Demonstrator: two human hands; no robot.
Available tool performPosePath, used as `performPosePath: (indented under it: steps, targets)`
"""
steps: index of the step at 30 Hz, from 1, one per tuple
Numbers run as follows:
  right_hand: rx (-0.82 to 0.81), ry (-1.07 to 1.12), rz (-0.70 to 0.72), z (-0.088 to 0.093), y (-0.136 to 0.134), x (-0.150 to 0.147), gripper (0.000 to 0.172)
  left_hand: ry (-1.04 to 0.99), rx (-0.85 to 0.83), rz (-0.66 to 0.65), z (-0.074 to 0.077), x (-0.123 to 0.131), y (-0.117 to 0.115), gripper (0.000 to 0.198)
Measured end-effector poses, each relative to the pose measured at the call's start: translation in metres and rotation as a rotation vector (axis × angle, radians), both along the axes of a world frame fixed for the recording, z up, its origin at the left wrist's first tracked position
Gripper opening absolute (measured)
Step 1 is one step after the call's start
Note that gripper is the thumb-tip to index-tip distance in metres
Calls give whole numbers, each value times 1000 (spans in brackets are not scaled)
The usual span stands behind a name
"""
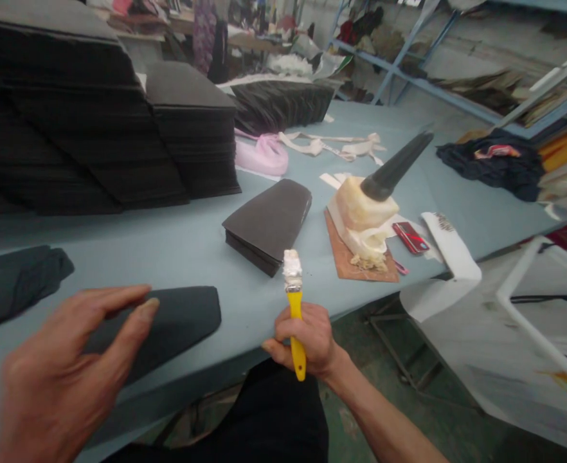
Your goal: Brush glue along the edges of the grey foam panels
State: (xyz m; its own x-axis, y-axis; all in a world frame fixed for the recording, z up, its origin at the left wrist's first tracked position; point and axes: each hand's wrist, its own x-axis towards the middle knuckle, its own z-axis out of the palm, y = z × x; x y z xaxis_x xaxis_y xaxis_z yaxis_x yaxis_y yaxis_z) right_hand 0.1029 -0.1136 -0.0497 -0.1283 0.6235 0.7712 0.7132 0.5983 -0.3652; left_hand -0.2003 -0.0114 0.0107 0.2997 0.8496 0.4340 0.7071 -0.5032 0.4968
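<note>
1. Two bare hands near the front edge of the pale blue table (187, 238).
2. Left hand (66, 366): loosely spread above the dark piece (187, 308), thumb and forefinger curved near each other; contact with the piece, cannot tell.
3. Right hand (310, 337): wrapped round the yellow handle of the brush (296, 328), bristles up and coated white.
4. Piece: flat on the table, partly hidden by the left hand. Brush: upright at the table's front edge, just in front of the small stack (269, 222).
5. Behind, to the left: big stacks (194, 145) of dark pieces, pink roll (264, 156) just beside.
6. Right of the small stack: brown board (335, 247) under a yellowish block (365, 206) with white paste; black cone (396, 168) tilted at the block's top.
7. Labels: red box (410, 238) beside the board, pale marks too small to read.
8. White panel (457, 257): dark print near its upper end, too blurred to read.
9. Dark cloth (486, 167), far right: red-and-white patch, lettering or picture, cannot tell.
</note>
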Motion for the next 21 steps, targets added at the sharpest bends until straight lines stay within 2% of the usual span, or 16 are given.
performPosePath:
  steps: [3, 5, 10, 15, 21]
  targets:
    - [-13, 74, -175, 2, -2, 20, 21, 28, 42, -146, 20, 57, 0, 29]
    - [-29, 100, -271, 3, 0, 32, 20, 36, 69, -240, 28, 87, 6, 31]
    - [-79, 163, -394, 3, 10, 46, 21, 87, 138, -352, 34, 142, 29, 38]
    - [-159, 247, -415, 2, 15, 45, 21, 259, 183, -340, 35, 178, 47, 56]
    - [-182, 396, -382, 6, 13, 51, 7, 342, 98, -458, 36, 189, 66, 47]
